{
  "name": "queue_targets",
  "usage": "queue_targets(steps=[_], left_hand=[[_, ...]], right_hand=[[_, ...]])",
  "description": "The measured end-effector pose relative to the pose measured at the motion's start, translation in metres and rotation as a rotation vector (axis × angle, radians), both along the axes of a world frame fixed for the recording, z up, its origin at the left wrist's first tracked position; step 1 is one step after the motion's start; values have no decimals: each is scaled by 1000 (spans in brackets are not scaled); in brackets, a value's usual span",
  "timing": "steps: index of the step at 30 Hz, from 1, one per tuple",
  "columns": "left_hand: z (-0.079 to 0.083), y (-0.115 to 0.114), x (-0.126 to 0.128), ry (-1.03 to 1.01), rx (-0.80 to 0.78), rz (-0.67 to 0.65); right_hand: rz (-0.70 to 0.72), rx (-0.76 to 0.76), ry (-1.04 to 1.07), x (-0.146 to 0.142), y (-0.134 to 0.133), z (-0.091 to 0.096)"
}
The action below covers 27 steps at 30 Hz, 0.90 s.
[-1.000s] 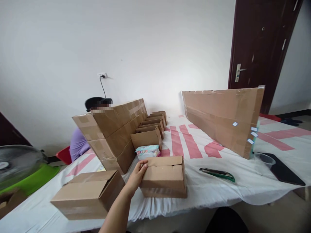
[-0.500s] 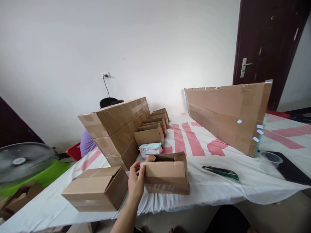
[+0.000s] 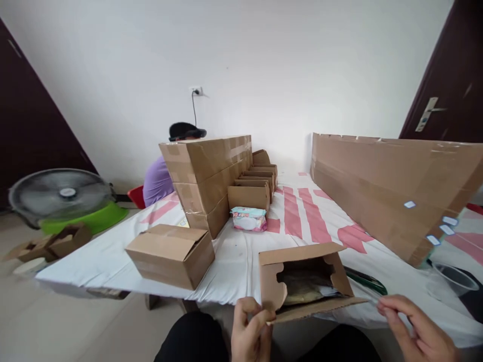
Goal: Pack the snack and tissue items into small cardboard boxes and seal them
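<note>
An open cardboard box [image 3: 305, 254] leans toward me at the table's front edge, with flat, partly shadowed contents I cannot make out inside. My left hand [image 3: 249, 329] pinches the near left corner of its flap. Just off the flap's right end is my right hand [image 3: 418, 327], thumb and forefinger drawn together with nothing visible in them. Behind the box's right side lies a green utility knife [image 3: 366, 280], partly hidden. A closed cardboard box [image 3: 169, 256] rests to the left, and a pack of wipes [image 3: 249, 219] sits farther back.
Stacked taped cartons [image 3: 211, 176] stand left of a row of open boxes [image 3: 249, 196]. A large cardboard panel [image 3: 377, 186] stands on the right, near a clear plastic cup [image 3: 451, 279]. A person in purple [image 3: 158, 181] sits behind the stack. A fan [image 3: 64, 193] is at left.
The open box has come nearer to me and tipped, so its inside shows. My left hand has shifted to its near flap corner, and my right hand has come into view.
</note>
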<state>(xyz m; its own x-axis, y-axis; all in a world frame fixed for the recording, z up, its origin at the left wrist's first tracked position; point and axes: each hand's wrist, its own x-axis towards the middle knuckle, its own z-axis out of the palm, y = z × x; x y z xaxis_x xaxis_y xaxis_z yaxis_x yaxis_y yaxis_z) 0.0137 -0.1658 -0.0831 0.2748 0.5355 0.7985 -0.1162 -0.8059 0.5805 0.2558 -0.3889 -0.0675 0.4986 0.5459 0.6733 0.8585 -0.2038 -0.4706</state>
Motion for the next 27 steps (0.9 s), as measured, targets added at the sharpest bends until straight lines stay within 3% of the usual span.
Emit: queue_targets(steps=[3,5,8,14,21,24,27], left_hand=[[-4,-15,5,4,38,-33],[-7,-22,9,4,65,-18],[-11,-26,13,24,102,17],[-11,-20,7,124,239,-32],[8,-13,2,127,239,-97],[15,-11,-1,153,156,-240],[15,0,4,141,-137,-317]], right_hand=[[248,-70,-145,-19,21,60],[442,-281,-200,-34,43,89],[560,-623,-197,-47,78,112],[382,-936,-373,-44,116,111],[309,-880,-528,-38,128,111],[258,-876,-523,-26,134,115],[255,-907,-491,-14,142,122]])
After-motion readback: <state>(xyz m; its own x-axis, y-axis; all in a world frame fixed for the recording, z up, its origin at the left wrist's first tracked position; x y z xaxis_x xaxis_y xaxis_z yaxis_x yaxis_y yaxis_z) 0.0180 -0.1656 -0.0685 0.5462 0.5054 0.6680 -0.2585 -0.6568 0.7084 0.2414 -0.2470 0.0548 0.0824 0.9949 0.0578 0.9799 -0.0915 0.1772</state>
